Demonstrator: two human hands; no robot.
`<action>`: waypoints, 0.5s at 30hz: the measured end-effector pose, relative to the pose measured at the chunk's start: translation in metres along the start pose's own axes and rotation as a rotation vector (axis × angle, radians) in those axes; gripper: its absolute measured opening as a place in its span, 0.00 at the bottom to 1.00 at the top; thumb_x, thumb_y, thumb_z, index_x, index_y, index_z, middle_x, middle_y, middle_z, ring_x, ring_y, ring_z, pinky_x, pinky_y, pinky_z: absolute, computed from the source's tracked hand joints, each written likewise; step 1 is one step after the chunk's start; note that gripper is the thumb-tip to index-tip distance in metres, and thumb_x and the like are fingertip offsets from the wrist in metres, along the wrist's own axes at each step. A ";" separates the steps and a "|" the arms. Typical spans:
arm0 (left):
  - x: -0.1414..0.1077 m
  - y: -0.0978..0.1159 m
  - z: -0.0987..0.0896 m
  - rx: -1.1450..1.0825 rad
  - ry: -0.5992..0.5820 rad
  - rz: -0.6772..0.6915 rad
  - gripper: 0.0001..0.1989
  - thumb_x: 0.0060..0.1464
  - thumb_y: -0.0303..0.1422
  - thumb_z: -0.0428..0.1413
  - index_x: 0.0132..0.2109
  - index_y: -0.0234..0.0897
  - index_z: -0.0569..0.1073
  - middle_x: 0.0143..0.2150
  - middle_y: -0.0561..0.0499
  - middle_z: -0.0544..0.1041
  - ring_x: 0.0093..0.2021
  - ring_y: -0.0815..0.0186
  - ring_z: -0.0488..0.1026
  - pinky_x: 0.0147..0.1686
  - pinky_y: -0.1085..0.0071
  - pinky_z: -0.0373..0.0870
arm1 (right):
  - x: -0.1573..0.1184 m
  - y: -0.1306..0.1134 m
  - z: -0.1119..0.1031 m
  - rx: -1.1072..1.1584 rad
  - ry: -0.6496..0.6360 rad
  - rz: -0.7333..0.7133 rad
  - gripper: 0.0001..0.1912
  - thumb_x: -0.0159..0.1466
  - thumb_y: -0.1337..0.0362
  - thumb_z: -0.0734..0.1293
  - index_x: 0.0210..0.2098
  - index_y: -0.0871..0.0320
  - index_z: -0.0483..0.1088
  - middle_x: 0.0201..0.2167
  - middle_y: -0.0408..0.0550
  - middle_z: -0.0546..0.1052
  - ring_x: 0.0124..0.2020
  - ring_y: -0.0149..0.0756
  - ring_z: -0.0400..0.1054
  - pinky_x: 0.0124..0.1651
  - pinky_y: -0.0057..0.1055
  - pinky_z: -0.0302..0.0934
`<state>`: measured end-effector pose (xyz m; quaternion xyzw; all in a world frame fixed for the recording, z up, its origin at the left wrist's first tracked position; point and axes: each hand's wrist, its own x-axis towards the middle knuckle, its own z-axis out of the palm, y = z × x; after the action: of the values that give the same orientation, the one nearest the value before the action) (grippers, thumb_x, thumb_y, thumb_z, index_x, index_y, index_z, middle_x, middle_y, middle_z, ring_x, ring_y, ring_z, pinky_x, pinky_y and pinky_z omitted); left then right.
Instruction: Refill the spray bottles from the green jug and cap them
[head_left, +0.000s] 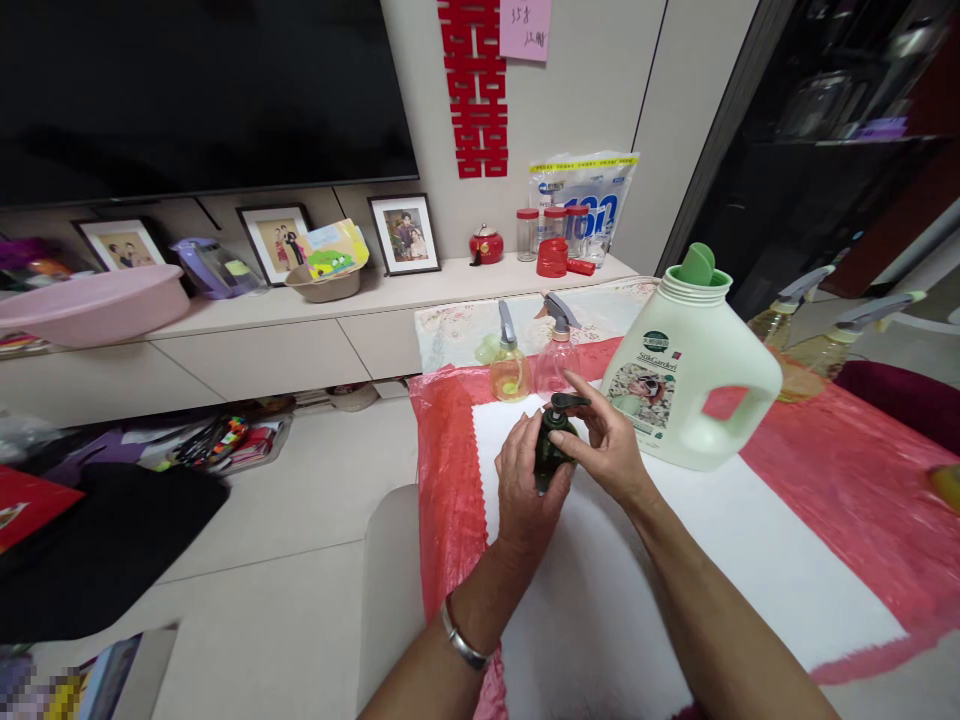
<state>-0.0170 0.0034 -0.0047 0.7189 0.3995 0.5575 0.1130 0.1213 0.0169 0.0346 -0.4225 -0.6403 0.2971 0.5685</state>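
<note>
A small dark green pump bottle (550, 455) stands upright between my hands, its black pump head (568, 401) pointing right. My left hand (523, 480) is wrapped around the bottle's body from the left. With thumb and fingers, my right hand (609, 446) grips the bottle's upper part just under the pump, the index finger raised beside the nozzle. Just beyond are a yellow spray bottle (510, 372) and a pink spray bottle (557, 355). To the right stands a big pale green detergent jug (686, 375) with a green cap or scoop (698, 264) in its mouth.
White cloth (780, 560) lies over red plastic sheeting (862, 470) on the table. More spray bottles (817, 355) stand at the right. Behind, a low cabinet (285, 345) holds picture frames (405, 234), a pink basin (97, 308), red-lidded jars (527, 236) and a plastic bag (619, 180).
</note>
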 end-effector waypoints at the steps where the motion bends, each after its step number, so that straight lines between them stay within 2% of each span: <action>1: 0.000 0.000 0.000 0.000 0.006 -0.001 0.28 0.66 0.40 0.54 0.69 0.40 0.59 0.63 0.37 0.72 0.66 0.52 0.68 0.63 0.49 0.67 | 0.000 0.000 0.000 -0.005 0.001 0.002 0.41 0.64 0.52 0.71 0.70 0.62 0.57 0.57 0.52 0.65 0.53 0.28 0.66 0.60 0.23 0.63; 8: 0.001 0.002 -0.001 0.002 0.004 -0.013 0.28 0.65 0.39 0.55 0.69 0.40 0.59 0.64 0.37 0.72 0.65 0.52 0.68 0.64 0.49 0.66 | -0.001 -0.001 -0.001 -0.011 -0.030 0.011 0.41 0.65 0.52 0.70 0.71 0.61 0.56 0.57 0.53 0.65 0.55 0.31 0.65 0.62 0.27 0.62; 15: 0.000 0.001 -0.001 -0.011 -0.010 -0.019 0.29 0.65 0.39 0.55 0.69 0.39 0.59 0.64 0.37 0.71 0.66 0.52 0.68 0.64 0.49 0.66 | 0.000 0.002 0.000 -0.021 -0.004 -0.010 0.42 0.64 0.51 0.72 0.71 0.62 0.57 0.59 0.54 0.63 0.54 0.30 0.66 0.61 0.25 0.63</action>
<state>-0.0175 0.0026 -0.0043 0.7173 0.4027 0.5548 0.1244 0.1216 0.0177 0.0334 -0.4246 -0.6467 0.2882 0.5643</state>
